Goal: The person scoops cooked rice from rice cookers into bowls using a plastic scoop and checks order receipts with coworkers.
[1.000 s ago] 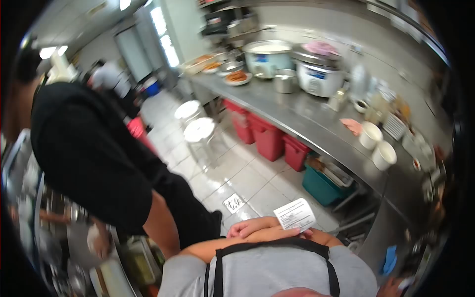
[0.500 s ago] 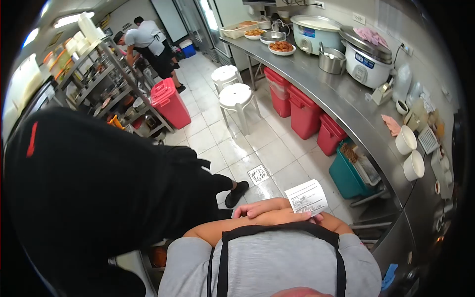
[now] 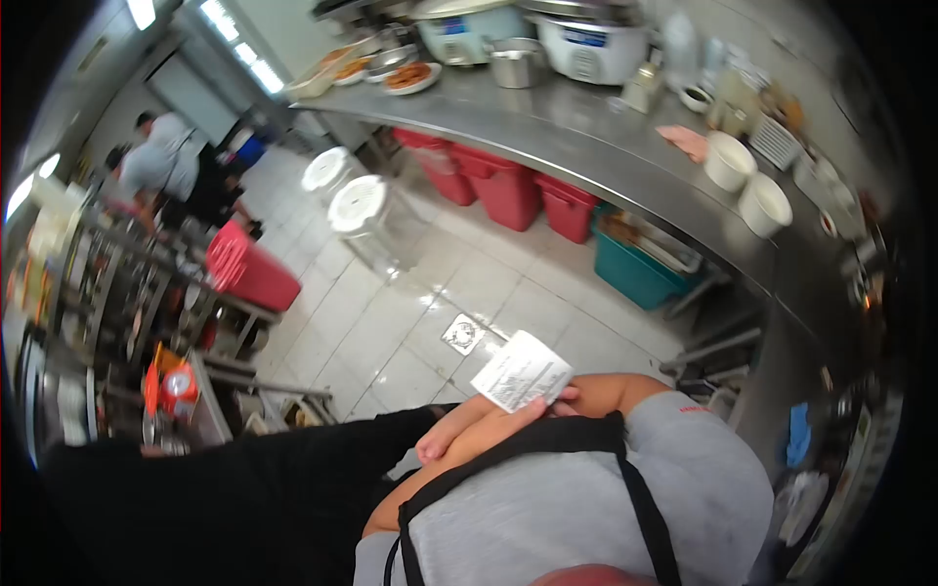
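My forearms are crossed in front of my grey shirt (image 3: 528, 498) and black apron strap. My left hand (image 3: 555, 402), at the right end of the crossing, pinches a white printed paper slip (image 3: 523, 373) by its lower edge. The print is too blurred to read. On the other side, my right hand (image 3: 435, 447) lies against my left forearm with its fingers curled; I see nothing in it.
A person in black (image 3: 244, 488) stands close on my left. A steel counter (image 3: 606, 137) holds rice cookers, food plates and white tubs (image 3: 765, 205). Red bins (image 3: 496, 186) and a teal bin (image 3: 635, 269) sit below. White stools (image 3: 360, 203) stand on the tiles; two people work farther back.
My view has swung to the right, so the counter and stools appear farther left. The person in black now appears lower in view. The slip stays in my left hand, and my arms remain crossed.
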`<state>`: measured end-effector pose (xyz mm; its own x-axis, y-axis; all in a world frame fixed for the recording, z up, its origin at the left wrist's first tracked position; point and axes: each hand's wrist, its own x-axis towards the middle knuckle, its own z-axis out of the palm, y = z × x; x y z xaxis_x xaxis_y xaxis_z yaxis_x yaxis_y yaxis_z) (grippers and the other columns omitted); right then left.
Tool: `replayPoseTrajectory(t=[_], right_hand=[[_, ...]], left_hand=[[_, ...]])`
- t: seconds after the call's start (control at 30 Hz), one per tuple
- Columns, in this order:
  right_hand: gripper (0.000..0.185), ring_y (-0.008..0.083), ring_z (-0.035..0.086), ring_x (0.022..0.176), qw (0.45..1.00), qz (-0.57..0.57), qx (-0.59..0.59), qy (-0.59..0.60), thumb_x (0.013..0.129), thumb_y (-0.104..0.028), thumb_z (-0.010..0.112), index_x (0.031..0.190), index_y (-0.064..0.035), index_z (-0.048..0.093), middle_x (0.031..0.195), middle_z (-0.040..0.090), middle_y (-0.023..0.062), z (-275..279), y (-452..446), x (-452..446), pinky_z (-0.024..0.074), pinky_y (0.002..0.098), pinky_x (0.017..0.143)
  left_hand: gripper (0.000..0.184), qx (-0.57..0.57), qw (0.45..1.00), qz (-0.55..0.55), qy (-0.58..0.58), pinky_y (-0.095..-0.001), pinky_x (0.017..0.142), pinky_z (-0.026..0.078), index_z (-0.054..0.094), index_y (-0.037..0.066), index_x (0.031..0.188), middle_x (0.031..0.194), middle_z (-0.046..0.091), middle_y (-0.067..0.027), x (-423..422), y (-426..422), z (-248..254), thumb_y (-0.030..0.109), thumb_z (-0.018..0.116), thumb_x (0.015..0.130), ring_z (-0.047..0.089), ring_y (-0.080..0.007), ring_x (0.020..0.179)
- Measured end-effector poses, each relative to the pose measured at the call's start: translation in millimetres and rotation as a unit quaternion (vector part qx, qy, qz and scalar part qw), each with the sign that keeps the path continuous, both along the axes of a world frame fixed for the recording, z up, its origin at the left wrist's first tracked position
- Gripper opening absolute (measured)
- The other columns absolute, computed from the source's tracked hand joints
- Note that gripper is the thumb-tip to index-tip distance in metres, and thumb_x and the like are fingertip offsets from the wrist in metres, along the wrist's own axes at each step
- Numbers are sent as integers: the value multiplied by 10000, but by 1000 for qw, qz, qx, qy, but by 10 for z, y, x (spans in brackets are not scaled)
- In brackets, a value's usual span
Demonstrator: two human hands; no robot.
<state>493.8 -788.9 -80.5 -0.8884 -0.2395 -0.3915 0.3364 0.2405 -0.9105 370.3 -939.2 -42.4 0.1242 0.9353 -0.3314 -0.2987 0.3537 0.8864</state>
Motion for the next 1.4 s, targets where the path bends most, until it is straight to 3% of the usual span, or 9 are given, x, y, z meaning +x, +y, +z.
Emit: replayPoseTrajectory(t=[0.07, 0.3, 0.33, 0.57, 0.9, 1.0, 1.1, 1.23, 1.4], right_hand=[[266, 203, 520, 876, 999, -26, 20, 30, 794, -144, 449, 1031, -52, 527, 981, 561, 113, -8, 212, 148, 398, 288, 778], [199, 143, 460, 578, 987, -156, 44, 20, 733, -122, 465, 541, -71, 450, 569, 504, 19, 3, 910, 701, 363, 265, 566], [153, 142, 516, 653, 991, -134, -18, 11, 771, -169, 463, 692, -66, 545, 690, 564, 33, -304, 1093, 825, 405, 251, 609], [165, 150, 532, 691, 949, -302, -83, 32, 788, -196, 458, 781, -58, 547, 748, 572, 45, -197, 1588, 1496, 419, 253, 637], [234, 161, 555, 745, 729, -450, -457, 239, 813, -235, 450, 909, -46, 549, 832, 584, 62, -168, 2534, 1111, 439, 257, 678], [338, 174, 564, 841, 730, -481, -402, 272, 841, -230, 452, 1102, -14, 465, 974, 567, 95, -474, 2843, 1024, 454, 267, 743], [258, 137, 557, 830, 777, -559, -186, 223, 832, -130, 462, 1059, -10, 490, 954, 574, 78, -195, 2987, 818, 457, 259, 723], [231, 106, 550, 821, 745, -593, -169, 252, 815, -72, 473, 1036, -10, 501, 942, 576, 64, -96, 3341, 605, 453, 253, 726], [232, 109, 551, 827, 734, -618, -142, 242, 814, -75, 477, 1033, -4, 498, 944, 574, 66, 68, 3693, 358, 448, 261, 738]], left_hand=[[335, -10, 1000, -4, 5, -227, 871, 315, 470, 42, 1136, 966, 567, -76, 99, 210, -16, 239, 365, 886, 471, -141, 988], [318, 31, 992, -121, 4, -235, 844, 350, 472, 23, 1124, 936, 583, -88, 440, 1293, -96, 209, 365, 889, 512, -151, 934], [318, 58, 987, -148, -9, -246, 825, 376, 464, 6, 1122, 929, 583, -97, 494, 1490, -166, 196, 357, 889, 536, -164, 896], [355, -78, 930, -229, -275, -279, 823, 406, 388, -45, 1154, 966, 549, -176, 951, 2537, -279, 92, 312, 835, 534, -196, 898], [429, -77, 953, -280, -84, -270, 723, 433, 422, -50, 1130, 940, 573, -185, 806, 3368, -441, 70, 354, 724, 571, -212, 821], [421, -94, 955, -271, -80, -264, 695, 437, 438, -47, 1115, 916, 586, -178, 647, 3601, -468, 85, 359, 723, 583, -213, 798], [403, -86, 952, -281, -85, -263, 685, 440, 445, -41, 1109, 908, 590, -173, 480, 3854, -520, 147, 381, 760, 587, -211, 793], [507, -29, 951, -303, -60, -261, 679, 436, 436, -14, 1129, 943, 581, -153, 135, 4276, -529, 399, 372, 843, 580, -195, 808], [523, -10, 967, -243, -75, -269, 687, 415, 443, 25, 1099, 962, 565, -116, -288, 4813, -484, 468, 301, 859, 554, -172, 812]])
